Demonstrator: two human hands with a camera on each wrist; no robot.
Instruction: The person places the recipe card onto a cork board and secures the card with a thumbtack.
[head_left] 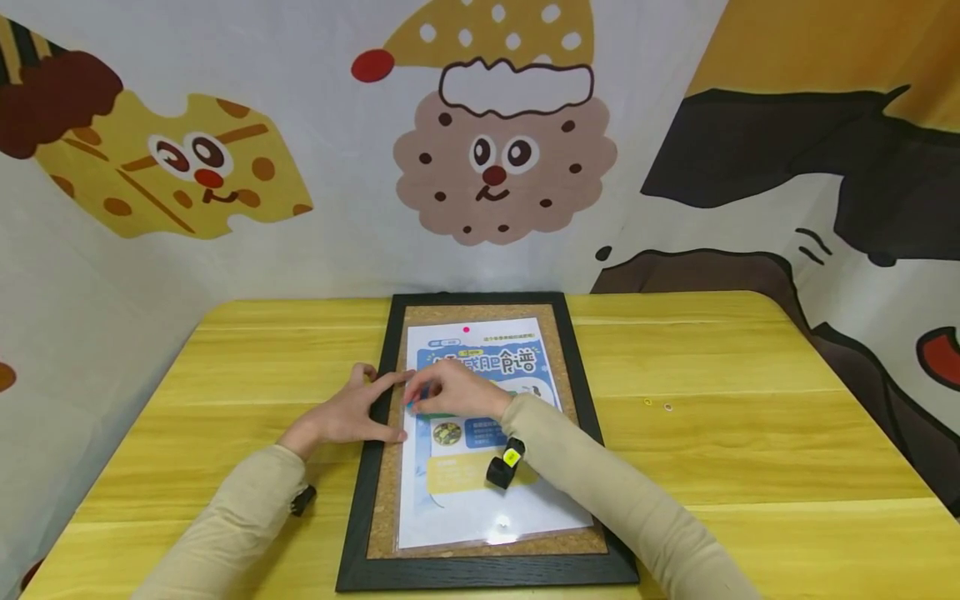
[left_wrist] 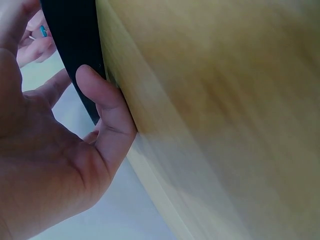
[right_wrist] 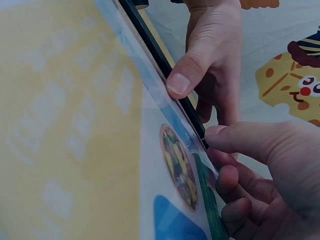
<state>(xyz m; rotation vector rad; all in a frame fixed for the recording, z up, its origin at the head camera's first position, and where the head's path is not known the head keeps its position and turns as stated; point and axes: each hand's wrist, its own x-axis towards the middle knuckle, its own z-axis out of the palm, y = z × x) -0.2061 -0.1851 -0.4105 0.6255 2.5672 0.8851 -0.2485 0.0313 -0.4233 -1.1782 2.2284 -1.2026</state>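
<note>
Blue-and-white, the printed sheet point(head_left: 450, 525) lay on the black-framed cork board point(head_left: 383, 508), lower centre of the view. The left hand point(head_left: 345, 417) spread at the sheet's left edge; the right hand point(head_left: 459, 392) pinched a small blue pin point(left_wrist: 43, 31) there. Pushing straight down, sheet held flat, seemed best.

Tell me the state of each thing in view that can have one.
Framed corkboard: lying flat on the table.
Printed sheet: lying on the corkboard.
Pink pin: on the sheet, near its top edge.
Blue pin: held at the sheet's left edge; whether pushed in, unclear.
Right hand: pinching the blue pin.
Left hand: fingers spread, thumb at the sheet's left edge.
Two small pieces: lying apart on the table.
</note>
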